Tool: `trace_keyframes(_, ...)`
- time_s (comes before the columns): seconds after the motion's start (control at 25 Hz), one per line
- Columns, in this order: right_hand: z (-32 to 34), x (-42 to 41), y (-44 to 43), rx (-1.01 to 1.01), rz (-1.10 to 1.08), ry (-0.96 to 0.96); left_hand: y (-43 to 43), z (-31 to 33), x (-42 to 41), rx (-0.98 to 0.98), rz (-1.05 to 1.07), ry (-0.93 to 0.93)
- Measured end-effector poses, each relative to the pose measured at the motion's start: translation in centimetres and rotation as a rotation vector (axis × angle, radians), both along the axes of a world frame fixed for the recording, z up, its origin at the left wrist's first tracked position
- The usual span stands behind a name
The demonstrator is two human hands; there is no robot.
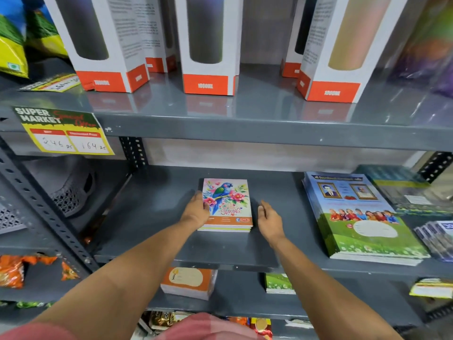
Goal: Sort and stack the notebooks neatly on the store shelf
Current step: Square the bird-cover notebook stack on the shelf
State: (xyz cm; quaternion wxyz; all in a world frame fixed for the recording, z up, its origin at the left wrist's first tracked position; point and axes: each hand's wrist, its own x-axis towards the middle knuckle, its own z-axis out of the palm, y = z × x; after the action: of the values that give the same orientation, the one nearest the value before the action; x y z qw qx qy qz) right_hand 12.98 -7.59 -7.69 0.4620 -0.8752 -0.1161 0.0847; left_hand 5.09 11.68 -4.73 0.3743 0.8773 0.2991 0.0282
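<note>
A small stack of notebooks with a parrot and "Spring" cover [226,204] lies flat on the grey middle shelf [159,204]. My left hand [196,212] rests against the stack's left edge, thumb on the top cover. My right hand [268,220] hovers just to the right of the stack, fingers loosely curled, a small gap from its edge. A taller pile of large green-and-blue notebooks [360,217] lies farther right on the same shelf.
White-and-orange bottle boxes [208,45] stand on the shelf above. An orange notebook stack [188,282] and a green one [279,283] sit on the shelf below. More booklets [438,239] lie at the far right. Grey baskets [71,192] fill the left bay.
</note>
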Motion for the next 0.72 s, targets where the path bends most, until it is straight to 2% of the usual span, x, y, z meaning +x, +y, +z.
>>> trace_keyframes(0.08, 0.9, 1.0, -2.6, -0.124, 0.03, -0.113, -1.0, 0.4, 0.4, 0.203, -0.081, 0.014)
trace_keyframes(0.16, 2.3, 2.3, -6.0, -0.262, 0.055, -0.23, -3.2, 1.1, 1.1, 0.308, -0.195, 0.02)
trace_keyframes(0.36, 5.7, 6.1, -14.3, -0.427, -0.004, -0.323, -11.7, 2.0, 4.8, 0.352, -0.357, 0.025)
trace_keyframes(0.48, 6.7, 8.5, -20.3, -0.476, -0.067, -0.278, -18.1, 2.1, 7.6, 0.253, -0.429, -0.008)
trace_keyframes(0.56, 6.5, 10.0, -24.7, -0.537, -0.112, -0.216, -22.3, 1.9, 9.5, 0.103, -0.411, -0.024)
trace_keyframes(0.64, 6.0, 11.3, -28.9, -0.626, -0.141, -0.136, -26.0, 1.4, 11.0, -0.148, -0.266, -0.032)
trace_keyframes(0.72, 5.2, 12.0, -31.3, -0.597, -0.147, 0.032, -28.5, 0.7, 12.0, -0.354, -0.118, -0.008)
